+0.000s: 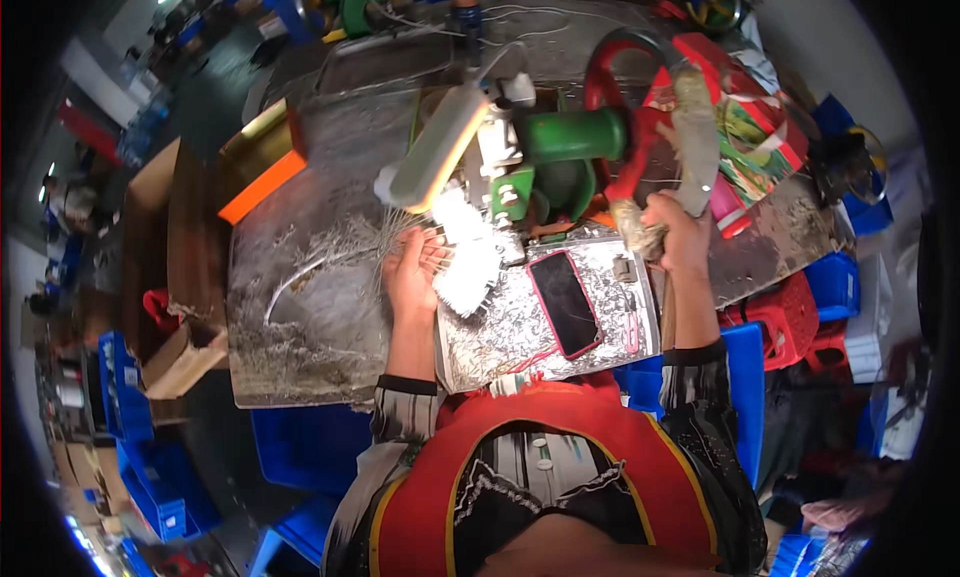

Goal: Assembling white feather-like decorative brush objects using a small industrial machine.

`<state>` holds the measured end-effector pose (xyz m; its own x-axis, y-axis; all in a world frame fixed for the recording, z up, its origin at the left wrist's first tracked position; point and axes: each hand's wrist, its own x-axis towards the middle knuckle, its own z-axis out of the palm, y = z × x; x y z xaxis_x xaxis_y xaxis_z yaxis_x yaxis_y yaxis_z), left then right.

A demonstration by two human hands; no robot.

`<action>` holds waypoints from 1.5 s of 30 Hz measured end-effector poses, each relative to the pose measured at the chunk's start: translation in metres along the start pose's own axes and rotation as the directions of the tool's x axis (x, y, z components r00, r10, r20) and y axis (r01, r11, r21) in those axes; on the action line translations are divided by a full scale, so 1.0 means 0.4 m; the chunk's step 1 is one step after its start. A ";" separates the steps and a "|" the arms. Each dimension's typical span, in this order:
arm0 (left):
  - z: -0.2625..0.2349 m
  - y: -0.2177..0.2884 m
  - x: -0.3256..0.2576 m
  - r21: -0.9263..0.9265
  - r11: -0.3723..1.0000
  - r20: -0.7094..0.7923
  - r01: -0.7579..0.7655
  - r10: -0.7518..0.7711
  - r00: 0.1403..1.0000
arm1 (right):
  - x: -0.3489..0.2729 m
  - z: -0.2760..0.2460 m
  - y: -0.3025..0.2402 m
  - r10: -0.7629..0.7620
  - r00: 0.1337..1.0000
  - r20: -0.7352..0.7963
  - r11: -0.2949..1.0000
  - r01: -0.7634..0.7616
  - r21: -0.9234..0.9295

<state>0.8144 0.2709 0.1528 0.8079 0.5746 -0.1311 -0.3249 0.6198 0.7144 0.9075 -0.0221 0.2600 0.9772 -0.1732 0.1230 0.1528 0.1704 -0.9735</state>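
A green hand press (575,137) with a red hand wheel (612,97) stands on the workbench in front of me. My right hand (682,235) is closed around the wrapped handle (637,227) at the wheel's lower end. My left hand (415,267) is at the left of the press, its fingers curled around a spray of thin wires (398,227). Glare from the lamp (440,147) washes out the spot by its fingertips, so the wire ends there are hard to make out. A pale, bristly bundle (468,282) lies brightly lit beside that hand.
A phone in a red case (566,305) lies on the silvery sheet (480,362) near me. More loose wires (320,262) spread over the bench's left. An orange-edged box (262,177) sits at the far left, and a patterned bag (745,137) at the right. Blue bins (300,447) stand below.
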 end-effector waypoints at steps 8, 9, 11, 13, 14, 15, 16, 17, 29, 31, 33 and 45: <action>0.011 -0.001 0.004 0.015 1.000 -0.105 -0.002 0.004 0.994 | 0.022 0.001 -0.014 -0.003 0.993 0.120 0.999 0.008 -0.046; 0.010 -0.001 0.005 0.015 1.000 -0.104 0.003 -0.001 0.995 | 0.022 -0.001 -0.007 -0.002 0.993 0.116 0.999 0.007 -0.049; 0.006 0.001 0.001 0.036 0.999 -0.091 -0.003 0.006 0.996 | 0.019 -0.002 0.001 -0.003 0.996 0.087 0.999 0.007 -0.048; 0.003 0.009 -0.007 0.043 0.999 -0.098 0.000 0.005 0.995 | 0.021 -0.002 -0.023 0.036 0.991 0.130 0.996 -0.025 -0.091; 0.006 0.011 -0.005 0.047 0.999 -0.095 -0.001 0.005 0.995 | 0.024 -0.004 -0.039 0.069 0.983 0.168 0.990 -0.047 -0.131; 0.001 0.013 -0.002 0.052 0.999 -0.082 0.011 -0.006 0.997 | 0.027 0.000 -0.045 0.067 0.987 0.149 0.990 -0.048 -0.130; -0.010 0.018 -0.001 0.052 0.999 -0.102 0.011 -0.005 0.995 | 0.027 0.011 -0.048 0.086 0.987 0.134 0.984 -0.063 -0.170; -0.010 0.015 0.004 0.048 0.999 -0.109 0.018 -0.013 0.994 | 0.026 0.013 -0.059 0.096 0.990 0.105 0.975 -0.072 -0.211; -0.048 0.017 0.079 0.235 0.971 0.162 0.050 -0.090 0.983 | -0.018 0.026 0.096 -0.239 0.960 0.144 0.968 0.247 -0.041; -0.022 -0.018 0.067 0.240 0.958 0.282 0.159 -0.225 0.933 | -0.012 -0.020 0.093 -0.280 0.947 0.156 0.931 0.308 -0.195; -0.003 -0.047 0.053 0.247 0.938 0.364 0.243 -0.322 0.874 | -0.033 -0.068 0.080 -0.245 0.959 0.141 0.922 0.276 -0.270; -0.066 0.009 0.052 0.074 0.980 0.172 0.182 -0.193 0.966 | -0.345 -0.181 -0.172 -0.836 0.518 -0.183 0.283 0.691 0.666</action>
<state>0.8172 0.2993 0.1344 0.9275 0.3440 -0.1463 -0.1350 0.6732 0.7271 0.7515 -0.0800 0.2960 0.3513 -0.4092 0.8421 0.8164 0.5742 -0.0616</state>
